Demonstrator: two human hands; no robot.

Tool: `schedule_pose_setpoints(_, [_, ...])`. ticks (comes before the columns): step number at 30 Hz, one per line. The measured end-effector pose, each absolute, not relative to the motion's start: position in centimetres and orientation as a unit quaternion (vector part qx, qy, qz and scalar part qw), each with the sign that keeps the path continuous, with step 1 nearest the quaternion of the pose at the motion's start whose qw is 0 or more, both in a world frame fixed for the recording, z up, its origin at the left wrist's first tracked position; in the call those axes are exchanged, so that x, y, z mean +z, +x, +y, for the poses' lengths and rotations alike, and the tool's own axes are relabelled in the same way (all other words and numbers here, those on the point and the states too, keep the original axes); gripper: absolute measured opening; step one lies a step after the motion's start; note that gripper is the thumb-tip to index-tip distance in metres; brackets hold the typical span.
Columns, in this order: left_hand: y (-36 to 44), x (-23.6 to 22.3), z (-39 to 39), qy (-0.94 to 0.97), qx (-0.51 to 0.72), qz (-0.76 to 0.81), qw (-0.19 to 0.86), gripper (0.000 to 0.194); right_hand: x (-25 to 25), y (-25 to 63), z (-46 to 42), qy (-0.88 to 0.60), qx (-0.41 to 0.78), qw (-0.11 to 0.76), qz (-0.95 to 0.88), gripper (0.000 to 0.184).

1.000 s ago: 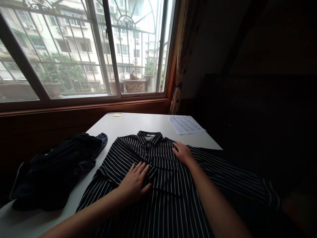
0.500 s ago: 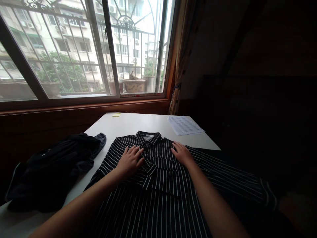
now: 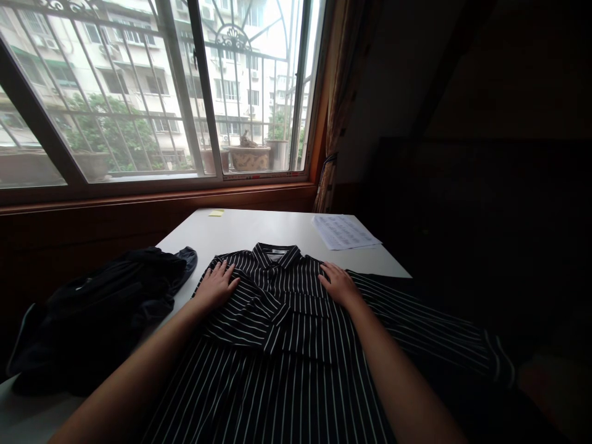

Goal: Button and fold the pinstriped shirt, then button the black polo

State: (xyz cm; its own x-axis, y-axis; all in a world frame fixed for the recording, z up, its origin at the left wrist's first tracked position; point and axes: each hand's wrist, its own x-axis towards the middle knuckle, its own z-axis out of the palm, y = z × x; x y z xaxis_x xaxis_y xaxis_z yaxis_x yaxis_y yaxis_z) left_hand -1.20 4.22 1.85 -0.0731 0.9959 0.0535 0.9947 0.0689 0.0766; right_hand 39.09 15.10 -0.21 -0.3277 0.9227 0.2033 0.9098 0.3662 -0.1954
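A black shirt with white stripes (image 3: 305,351) lies front side up on the white table, its collar toward the window. One sleeve is folded across the chest, with its cuff near the middle. The other sleeve stretches out to the right, past the table's edge. My left hand (image 3: 216,285) rests on the shirt near the left shoulder, fingers spread over the folded sleeve. On the opposite shoulder lies my right hand (image 3: 340,285), its fingers also apart. Neither hand grips the cloth.
A heap of dark clothing (image 3: 102,314) lies on the left side of the white table (image 3: 259,225). Printed sheets of paper (image 3: 345,232) are at the back right, and a yellow sticky note (image 3: 216,213) at the back left. Beyond stands a barred window (image 3: 152,92).
My left hand has slid left, from the chest to the shirt's left shoulder, uncovering more of the folded sleeve. My right hand has stayed in place.
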Motion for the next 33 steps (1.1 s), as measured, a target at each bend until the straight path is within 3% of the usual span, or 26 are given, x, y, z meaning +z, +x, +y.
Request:
schedule_pose_setpoints(8, [0.1,2.0,6.7,0.644,0.047,0.763,0.018,0.078,-0.3,39.1,15.2,-0.560,0.021,0.142,-0.816,0.053])
schedule_pose_setpoints(15, [5.0,1.8,7.0,0.679,0.081,0.729,0.019,0.068,-0.2,39.1,15.0,-0.561,0.020,0.144,-0.815,0.053])
schedule_pose_setpoints(21, [9.5,3.0,3.1,0.753,0.119,0.647,0.016,0.059,-0.1,39.1,15.0,-0.561,0.018,0.144,-0.815,0.053])
schedule_pose_setpoints(25, [10.2,4.3,-1.2,0.815,0.159,0.557,-0.004,0.064,-0.2,39.2,15.1,-0.558,0.017,0.144,-0.817,0.053])
schedule_pose_setpoints(29, [10.3,3.6,-3.9,0.819,0.111,0.560,0.063,0.075,-0.4,39.2,15.2,-0.558,0.019,0.145,-0.817,0.053])
schedule_pose_setpoints(33, [11.2,2.8,-4.5,0.812,0.112,0.570,0.058,0.066,-0.5,39.2,15.2,-0.561,0.019,0.145,-0.815,0.053])
